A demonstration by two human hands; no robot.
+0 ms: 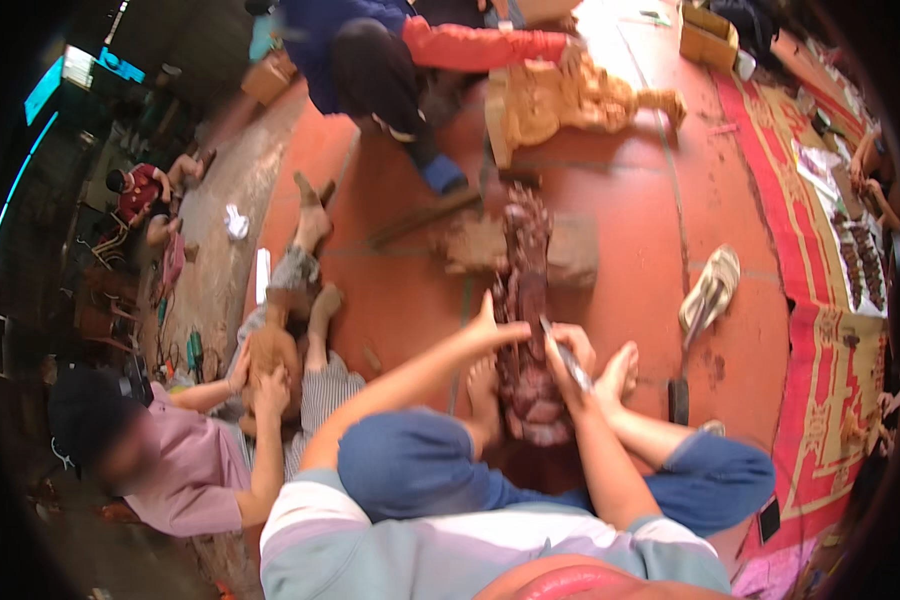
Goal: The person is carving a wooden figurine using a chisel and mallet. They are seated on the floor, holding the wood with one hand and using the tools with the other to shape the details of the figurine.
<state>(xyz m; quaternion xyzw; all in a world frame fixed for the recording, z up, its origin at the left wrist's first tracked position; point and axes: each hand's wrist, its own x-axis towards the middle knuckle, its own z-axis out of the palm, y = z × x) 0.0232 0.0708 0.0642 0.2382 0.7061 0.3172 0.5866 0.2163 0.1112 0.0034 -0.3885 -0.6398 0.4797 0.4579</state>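
A long, dark red-brown wooden carving (532,285) lies lengthwise before me, its near end between my bare feet. My left hand (492,328) is at its left side with the fingers apart, one finger reaching across the carving. Closed around a slim, silvery pen-like tool (570,365), my right hand (576,348) is at the carving's right edge. The tool's narrow tip points at the carving's surface; its exact kind cannot be made out. Beneath the carving's far part sits a pale, worn wood block (573,250).
At left, a seated person in a pink shirt (195,470) holds a light wooden piece (272,350). Ahead, another person's red sleeve (480,46) reaches to a yellowish wooden carving (560,105). A sandal (712,285) lies right, beside a red-and-gold mat (785,290).
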